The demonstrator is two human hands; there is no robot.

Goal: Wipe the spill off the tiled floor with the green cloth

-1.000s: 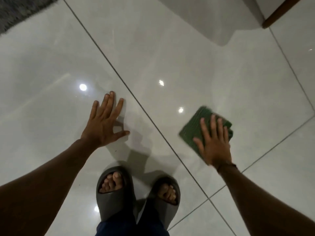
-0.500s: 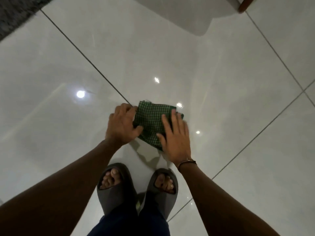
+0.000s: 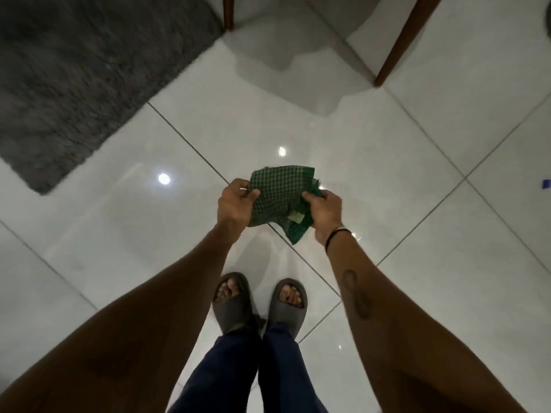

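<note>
The green checked cloth (image 3: pixel 280 198) hangs crumpled in the air above the glossy white tiled floor (image 3: pixel 387 162), held between both hands. My left hand (image 3: pixel 235 204) pinches its left edge and my right hand (image 3: pixel 323 211) grips its right side, with a small label showing near the lower fold. I stand upright; the floor below the cloth shines with light reflections and I cannot make out any spill on it.
A dark grey rug (image 3: pixel 80 73) covers the upper left. Two wooden furniture legs (image 3: pixel 399 40) stand at the top, with a grey shadow between them. My feet in grey slides (image 3: pixel 259 302) are below the hands. A small blue object (image 3: pixel 546 184) lies at the right edge.
The right hand slid the cloth left across the floor to the left hand; both hands then lifted it off the tiles as I rose, so the rug and furniture legs came into view.
</note>
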